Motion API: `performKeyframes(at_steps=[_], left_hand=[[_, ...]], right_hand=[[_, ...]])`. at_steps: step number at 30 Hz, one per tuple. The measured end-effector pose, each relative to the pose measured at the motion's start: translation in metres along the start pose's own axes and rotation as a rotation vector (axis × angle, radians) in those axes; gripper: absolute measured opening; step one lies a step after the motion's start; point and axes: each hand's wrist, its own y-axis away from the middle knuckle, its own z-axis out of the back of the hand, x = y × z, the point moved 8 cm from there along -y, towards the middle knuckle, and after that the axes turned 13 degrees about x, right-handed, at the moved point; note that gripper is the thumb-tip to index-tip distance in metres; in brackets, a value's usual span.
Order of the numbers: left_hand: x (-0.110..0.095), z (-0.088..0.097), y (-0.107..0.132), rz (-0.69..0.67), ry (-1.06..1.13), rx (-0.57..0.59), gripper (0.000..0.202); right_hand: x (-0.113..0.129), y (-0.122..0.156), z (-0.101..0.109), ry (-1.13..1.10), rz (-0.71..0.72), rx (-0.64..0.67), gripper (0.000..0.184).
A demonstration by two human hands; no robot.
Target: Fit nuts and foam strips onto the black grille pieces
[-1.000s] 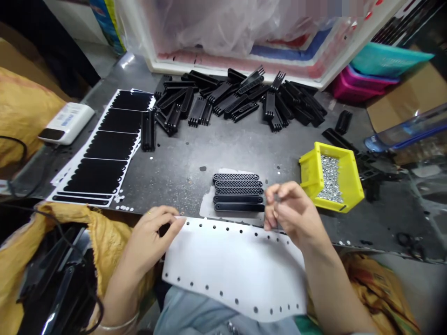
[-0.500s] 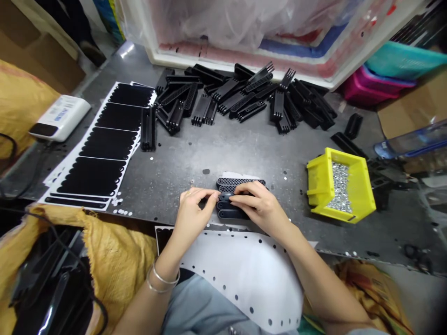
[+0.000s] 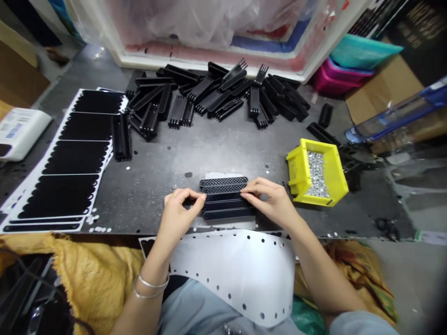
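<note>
Several long black plastic pieces (image 3: 228,213) with rounded ends lie side by side in front of me. The far ones show a perforated mesh top (image 3: 225,181); the nearer ones look smooth. My left hand (image 3: 183,207) pinches the left end of a thin black strip (image 3: 223,197) lying along the middle of the row. At the strip's right end, the thumb and fingertips of my right hand (image 3: 267,197) are pressed together on it. Whether the strip touches the piece beneath it along its length, I cannot tell. A white sheet (image 3: 233,267) with punched holes covers my lap.
Sheets of black strips (image 3: 66,195) lie left. A heap of black plastic pieces (image 3: 195,93) spreads across the back. A yellow bin (image 3: 335,174) of small silvery parts stands right, a white box-like device (image 3: 26,135) far left. A yellow sack (image 3: 101,274) hangs below the table edge.
My right hand has slid rightward along the row to the strip's right end, exposing the strip's middle. My left hand stays at the left end. The view has shifted right.
</note>
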Motion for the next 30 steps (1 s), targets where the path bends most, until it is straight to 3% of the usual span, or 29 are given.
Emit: performKeyframes(at_steps=[4,6,9,11,12,14,17,19,21,24,25,27,30], left_hand=[[0.002,-0.001,-0.002,0.008,-0.021,0.007,0.024],[-0.001,0.002,0.003,-0.005,-0.059,-0.016,0.025],[-0.018,0.012,0.022,-0.082,-0.208,-0.179,0.021],[-0.037,0.009,0.035,-0.189,-0.332,-0.252,0.021],[-0.048,0.001,0.039,-0.254,-0.399,-0.228,0.028],[-0.065,-0.031,0.037,-0.379,-0.542,-0.068,0.051],[-0.078,-0.082,0.026,-0.51,-0.746,0.156,0.076],[-0.081,-0.105,0.019,-0.573,-0.826,0.21,0.069],[-0.082,-0.115,0.014,-0.62,-0.869,0.216,0.056],[-0.084,-0.115,0.014,-0.666,-0.881,0.187,0.053],[-0.084,-0.113,0.016,-0.68,-0.875,0.176,0.055],[-0.085,-0.11,0.018,-0.707,-0.862,0.156,0.058],[-0.087,-0.109,0.02,-0.735,-0.863,0.117,0.059]], right_hand=[[-0.005,-0.002,-0.006,0.014,0.041,-0.011,0.012],[0.002,0.007,0.0,0.101,0.042,-0.114,0.014],[0.013,0.044,0.015,0.143,-0.013,-0.258,0.015],[0.013,0.074,0.011,0.09,-0.098,-0.134,0.016],[0.011,0.09,0.005,0.081,-0.152,-0.042,0.02],[0.006,0.12,-0.008,0.077,-0.262,0.09,0.033],[0.0,0.152,-0.024,0.001,-0.378,0.158,0.033],[-0.003,0.168,-0.028,-0.088,-0.385,0.143,0.018],[-0.012,0.189,-0.015,-0.165,-0.368,0.031,0.016],[-0.055,0.239,0.016,-0.279,-0.463,-0.164,0.019],[-0.078,0.258,0.023,-0.328,-0.555,-0.186,0.021],[-0.132,0.299,0.03,-0.409,-0.876,-0.259,0.032],[-0.179,0.328,0.044,-0.305,-1.069,-0.539,0.038]])
